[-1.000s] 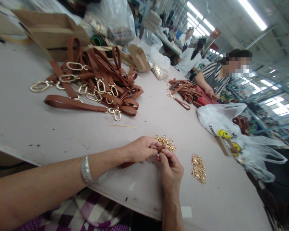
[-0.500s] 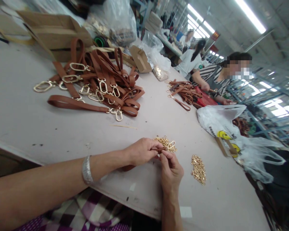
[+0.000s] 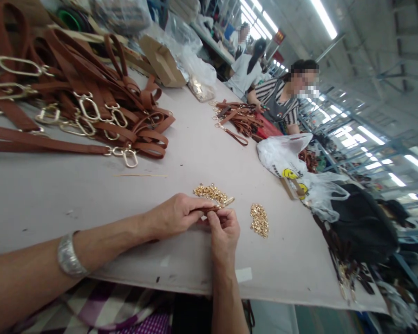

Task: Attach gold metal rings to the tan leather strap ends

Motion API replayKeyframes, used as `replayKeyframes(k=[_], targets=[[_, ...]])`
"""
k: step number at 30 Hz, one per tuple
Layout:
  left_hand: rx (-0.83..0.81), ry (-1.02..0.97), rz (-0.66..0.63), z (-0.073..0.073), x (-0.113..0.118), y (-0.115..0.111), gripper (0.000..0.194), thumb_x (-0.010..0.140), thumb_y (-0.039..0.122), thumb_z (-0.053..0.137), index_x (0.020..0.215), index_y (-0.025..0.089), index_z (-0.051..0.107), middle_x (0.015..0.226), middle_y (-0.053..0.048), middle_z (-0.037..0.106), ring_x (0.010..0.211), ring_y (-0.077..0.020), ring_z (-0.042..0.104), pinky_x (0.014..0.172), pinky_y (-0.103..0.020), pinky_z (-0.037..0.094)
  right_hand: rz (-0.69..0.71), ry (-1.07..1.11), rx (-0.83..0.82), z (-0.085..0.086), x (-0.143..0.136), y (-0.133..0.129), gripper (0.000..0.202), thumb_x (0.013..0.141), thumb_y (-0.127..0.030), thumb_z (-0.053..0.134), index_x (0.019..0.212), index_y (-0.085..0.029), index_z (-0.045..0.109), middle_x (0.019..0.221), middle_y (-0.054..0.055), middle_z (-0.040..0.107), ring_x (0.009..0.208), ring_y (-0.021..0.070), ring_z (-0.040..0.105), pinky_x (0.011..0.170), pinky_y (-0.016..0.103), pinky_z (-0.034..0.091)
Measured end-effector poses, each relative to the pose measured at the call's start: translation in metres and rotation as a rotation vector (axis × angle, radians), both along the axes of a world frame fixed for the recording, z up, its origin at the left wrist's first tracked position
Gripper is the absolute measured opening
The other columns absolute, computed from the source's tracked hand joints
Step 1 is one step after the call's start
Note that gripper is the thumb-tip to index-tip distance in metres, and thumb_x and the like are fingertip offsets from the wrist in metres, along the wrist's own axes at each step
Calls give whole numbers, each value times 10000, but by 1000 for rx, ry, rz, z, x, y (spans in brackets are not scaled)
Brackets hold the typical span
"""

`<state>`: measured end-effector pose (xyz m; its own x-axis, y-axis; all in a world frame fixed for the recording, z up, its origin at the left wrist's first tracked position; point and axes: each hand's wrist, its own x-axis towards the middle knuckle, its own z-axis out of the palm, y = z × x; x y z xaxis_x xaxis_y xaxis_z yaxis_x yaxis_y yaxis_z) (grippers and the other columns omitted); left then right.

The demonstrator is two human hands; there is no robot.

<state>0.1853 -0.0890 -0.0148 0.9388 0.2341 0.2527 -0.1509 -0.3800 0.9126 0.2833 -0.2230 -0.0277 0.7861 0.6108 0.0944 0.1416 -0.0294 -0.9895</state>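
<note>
My left hand (image 3: 176,215) and my right hand (image 3: 225,232) meet over the near part of the table. Both are closed on a brown leather strap (image 3: 206,210), pinched between thumbs and fingertips. Most of that strap is hidden by the fingers. A gold metal clasp (image 3: 228,202) shows just beyond my right fingertips, seen nearly edge-on; whether it is joined to the strap I cannot tell. Right behind the hands lies a heap of small gold fittings (image 3: 210,191). Another gold heap (image 3: 259,220) sits to the right of my right hand.
Brown wrist straps with gold clasps (image 3: 90,106) are piled at the left. More straps (image 3: 240,118) lie near a co-worker (image 3: 278,95) across the table. White plastic bags (image 3: 285,155), a small cardboard box (image 3: 292,188) and a black bag (image 3: 362,222) line the right side.
The camera view has shifted, so the table's contents appear further left. Both hands keep hold of the strap, and the gold clasp beyond them has turned from face-on to nearly edge-on.
</note>
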Motion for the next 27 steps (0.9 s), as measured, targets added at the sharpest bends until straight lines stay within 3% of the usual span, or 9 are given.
replayKeyframes(k=[3,6,8,11,13,18,23,27], targets=[[-165,139,0,6,-1,-1,397,891,228,454,1247,186,624,908,-22,696,690,-118,608,645,-210,461,-7,-175,-186,5,20,-21,256,804,-405,666,896,-180,583,802,13,663,732,147,619,690,279,503],[-293,267,15,8,0,1,422,875,307,491,1254,162,604,846,-15,648,623,-107,547,543,-196,396,-140,-476,-500,7,52,-58,310,839,-418,606,1023,-169,633,895,54,681,778,170,627,753,316,490],[-355,309,8,7,0,3,379,871,378,497,1106,129,660,763,-13,612,607,-112,516,520,-198,368,-209,-690,-717,6,73,-84,302,869,-383,553,1055,-164,645,933,73,680,774,180,626,766,331,470],[-449,328,-2,7,2,4,397,872,462,471,843,110,652,713,-24,584,588,-114,473,515,-210,357,-189,-916,-928,3,93,-107,270,903,-300,481,1057,-163,656,966,88,682,810,190,629,777,320,448],[-507,324,-7,8,2,3,378,850,468,498,798,116,628,727,-29,584,599,-116,471,522,-214,361,-163,-1017,-1006,1,99,-110,269,920,-256,453,1067,-165,659,964,91,687,846,192,628,782,302,435],[-670,355,-52,16,0,2,284,754,327,622,957,134,662,657,15,550,584,-106,468,532,-212,348,-110,-1191,-1217,6,105,-97,242,936,-208,455,1028,-189,678,919,80,692,829,190,630,726,280,403],[-844,337,-39,12,1,2,334,675,261,709,979,140,639,652,26,569,552,-100,497,537,-225,389,-3,-1247,-1248,14,110,-94,231,928,-204,482,1005,-211,701,904,72,694,823,186,634,711,276,391],[-865,293,-51,8,1,3,290,671,250,727,922,144,628,647,32,576,545,-97,508,532,-226,411,27,-1256,-1276,16,114,-96,236,930,-213,483,1023,-225,699,906,61,699,799,169,641,694,265,394]])
